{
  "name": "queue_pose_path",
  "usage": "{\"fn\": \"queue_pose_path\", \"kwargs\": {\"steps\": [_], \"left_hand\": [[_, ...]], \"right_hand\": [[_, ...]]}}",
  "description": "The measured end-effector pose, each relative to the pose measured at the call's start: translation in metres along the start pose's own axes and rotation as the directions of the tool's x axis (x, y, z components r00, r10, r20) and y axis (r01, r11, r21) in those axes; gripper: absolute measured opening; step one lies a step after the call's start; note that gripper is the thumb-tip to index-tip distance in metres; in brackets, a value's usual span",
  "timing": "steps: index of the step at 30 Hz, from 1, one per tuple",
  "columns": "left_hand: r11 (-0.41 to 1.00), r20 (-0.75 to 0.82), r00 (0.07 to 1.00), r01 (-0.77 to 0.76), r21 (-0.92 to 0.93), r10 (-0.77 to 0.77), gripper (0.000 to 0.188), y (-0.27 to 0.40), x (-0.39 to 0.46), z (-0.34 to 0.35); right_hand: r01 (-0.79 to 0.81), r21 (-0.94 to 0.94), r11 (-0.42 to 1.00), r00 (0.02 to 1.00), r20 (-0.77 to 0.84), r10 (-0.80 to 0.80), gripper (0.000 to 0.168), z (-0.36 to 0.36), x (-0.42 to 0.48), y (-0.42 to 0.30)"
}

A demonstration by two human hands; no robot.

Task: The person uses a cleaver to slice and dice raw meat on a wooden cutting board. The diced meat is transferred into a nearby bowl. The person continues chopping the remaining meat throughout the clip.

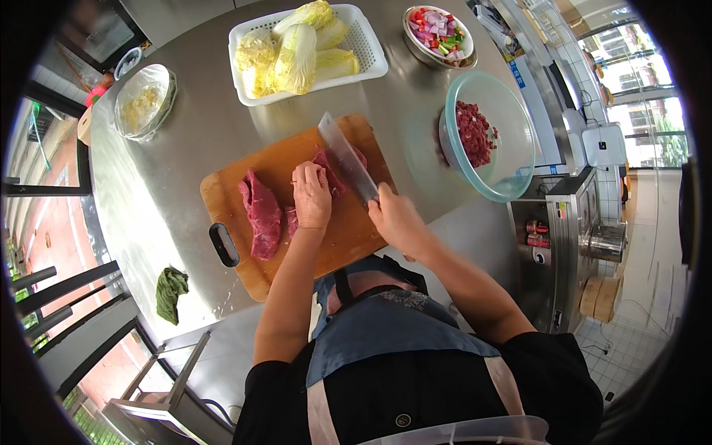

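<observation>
A wooden cutting board (311,245) with a black handle slot (224,245) lies on the steel worktable. My right hand (396,218) grips a cleaver (347,157) by its handle, and the blade rests at or just over a piece of raw red meat (334,177). On that piece's left side my left hand (310,194) presses down with its fingers bent, partly hiding the meat. A longer slab of raw meat (260,214) lies apart toward the board's left end. Between that slab and my left wrist, a smaller meat piece (291,221) shows.
A teal-rimmed bowl (514,139) with diced meat stands right. Behind the board is a white basket (367,41) of napa cabbages. Chopped onions and peppers fill a bowl (439,33) at back right. A plastic-lined bowl (146,103) and green cloth (171,295) are left.
</observation>
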State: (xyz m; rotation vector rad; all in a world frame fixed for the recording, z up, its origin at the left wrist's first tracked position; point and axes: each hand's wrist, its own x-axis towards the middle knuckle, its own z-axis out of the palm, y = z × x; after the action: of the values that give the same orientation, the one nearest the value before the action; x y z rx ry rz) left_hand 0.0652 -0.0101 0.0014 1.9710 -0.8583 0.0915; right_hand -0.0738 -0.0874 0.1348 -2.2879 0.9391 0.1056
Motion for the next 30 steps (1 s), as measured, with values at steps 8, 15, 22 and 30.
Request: {"fn": "queue_pose_path", "kwargs": {"steps": [8,15,22,30], "left_hand": [[0.997,0.101,0.994,-0.053,0.06,0.047,0.011,0.0,-0.001,-0.005],[0.994,0.159,0.985,-0.082,0.073,0.07,0.01,-0.002,0.0,-0.005],[0.988,0.144,0.988,-0.08,0.134,0.06,0.011,0.001,-0.002,-0.003],[0.984,0.126,0.988,-0.106,0.142,0.089,0.009,-0.004,-0.003,-0.001]], "right_hand": [[-0.063,0.073,0.995,0.996,0.066,0.058,0.018,0.011,-0.015,-0.008],[0.045,0.058,0.997,0.997,-0.063,-0.041,0.022,0.044,0.038,-0.003],[-0.114,0.029,0.993,0.991,0.067,0.112,0.022,0.031,-0.003,0.001],[-0.006,0.1,0.995,0.998,-0.064,0.013,0.022,0.039,0.037,-0.003]]}}
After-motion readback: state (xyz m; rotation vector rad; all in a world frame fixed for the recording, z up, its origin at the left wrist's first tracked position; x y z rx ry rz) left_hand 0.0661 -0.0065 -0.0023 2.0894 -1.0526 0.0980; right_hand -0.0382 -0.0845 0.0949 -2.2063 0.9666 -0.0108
